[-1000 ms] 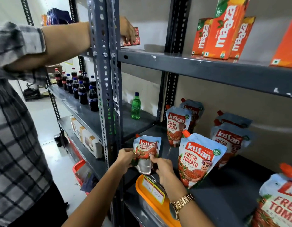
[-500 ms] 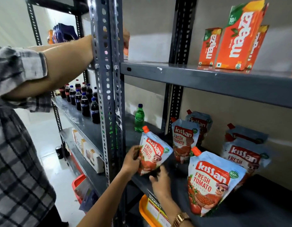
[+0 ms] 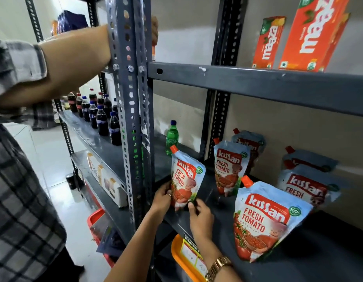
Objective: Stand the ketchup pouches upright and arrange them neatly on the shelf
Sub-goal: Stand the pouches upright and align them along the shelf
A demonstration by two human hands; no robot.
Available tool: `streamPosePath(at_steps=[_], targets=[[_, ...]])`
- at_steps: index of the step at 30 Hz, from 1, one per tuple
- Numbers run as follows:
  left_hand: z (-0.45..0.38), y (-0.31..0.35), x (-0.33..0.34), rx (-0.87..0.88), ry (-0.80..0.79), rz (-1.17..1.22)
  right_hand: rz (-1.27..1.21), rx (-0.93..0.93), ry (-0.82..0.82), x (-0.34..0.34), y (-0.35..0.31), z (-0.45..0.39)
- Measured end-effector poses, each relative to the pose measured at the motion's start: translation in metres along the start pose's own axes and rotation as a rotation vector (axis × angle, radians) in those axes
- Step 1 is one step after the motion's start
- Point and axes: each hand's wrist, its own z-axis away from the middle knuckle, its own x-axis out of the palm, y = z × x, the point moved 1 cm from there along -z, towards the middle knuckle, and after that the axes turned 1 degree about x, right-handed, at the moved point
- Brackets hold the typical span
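A Kissan ketchup pouch (image 3: 184, 178) with an orange cap stands upright at the front left corner of the dark grey shelf (image 3: 298, 259). My left hand (image 3: 162, 198) grips its lower left edge. My right hand (image 3: 201, 215), with a gold watch on the wrist, holds its bottom right corner. A second pouch (image 3: 230, 166) stands behind it, with a third (image 3: 250, 144) leaning at the back wall. A large pouch (image 3: 264, 222) stands at the front right. Two more pouches (image 3: 306, 186) lean near the wall further right.
Another person in a checked shirt (image 3: 20, 180) stands left, an arm (image 3: 70, 60) reaching past the rack post (image 3: 131, 98) to the upper shelf. Orange Maaza cartons (image 3: 312, 33) stand above. A green bottle (image 3: 172, 137) and cola bottles (image 3: 101, 117) sit left. An orange tray (image 3: 182, 259) lies below.
The pouch has gone from hanging off the shelf's front edge to standing on the shelf's front left corner. My right hand moved from below it onto its bottom corner. The view moved closer.
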Motion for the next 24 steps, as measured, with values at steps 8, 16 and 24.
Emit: streamPosePath(at_steps=[8,16,24], targets=[[0.019,-0.012,0.026,0.046,-0.106,-0.169,0.067,0.038,0.168,-0.026,0.011,0.01],[0.032,-0.022,0.034,0.06,-0.082,-0.325,0.091,0.03,0.135,-0.038,0.015,0.03],[0.039,-0.014,0.034,0.082,-0.101,-0.446,0.088,0.02,-0.002,-0.048,0.013,0.036]])
